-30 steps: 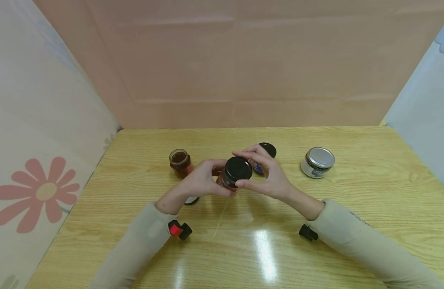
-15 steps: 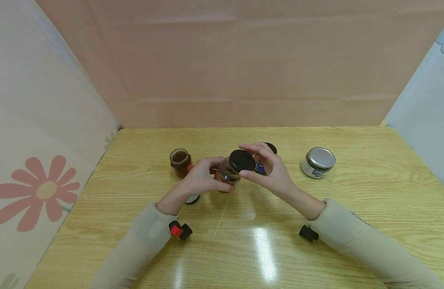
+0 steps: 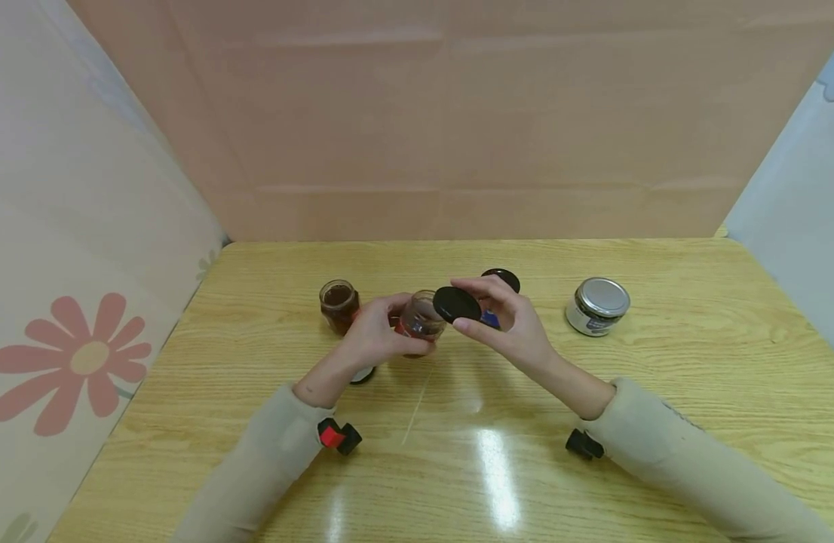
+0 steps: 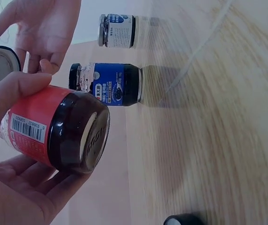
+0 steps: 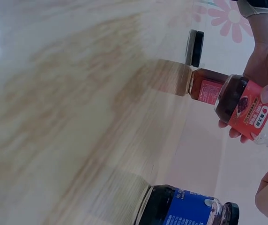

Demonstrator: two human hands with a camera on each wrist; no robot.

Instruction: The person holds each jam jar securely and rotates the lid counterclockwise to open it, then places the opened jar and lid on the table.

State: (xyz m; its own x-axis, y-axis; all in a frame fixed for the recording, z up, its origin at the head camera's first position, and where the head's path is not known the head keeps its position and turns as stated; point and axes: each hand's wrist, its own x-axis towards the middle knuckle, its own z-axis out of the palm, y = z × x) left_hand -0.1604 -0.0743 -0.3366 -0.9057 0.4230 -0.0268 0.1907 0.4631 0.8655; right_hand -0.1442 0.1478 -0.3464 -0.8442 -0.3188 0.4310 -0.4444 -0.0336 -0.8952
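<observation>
A glass jar point(image 3: 424, 320) with a red label and dark contents is gripped by my left hand point(image 3: 376, 334), fingers and thumb wrapped around its sides. It is held up off the table, its mouth uncovered. Just right of that mouth, my right hand point(image 3: 515, 328) pinches a black lid point(image 3: 456, 305) by the edge. The lid is apart from the jar and tilted; its pale underside shows in the left wrist view. Behind my right hand stands a blue-labelled jar point(image 4: 109, 84) with a black lid, partly hidden in the head view.
Left of my left hand, another red-labelled jar point(image 3: 338, 302) stands uncovered on the wooden table point(image 3: 268, 452). A loose lid point(image 3: 363, 375) lies in front of it, partly hidden by my wrist. To the right is a low jar point(image 3: 597, 305) with a silver lid.
The black lid has come off the jar; my right hand has lifted it away from the mouth. My left hand has shifted slightly left with the jar.
</observation>
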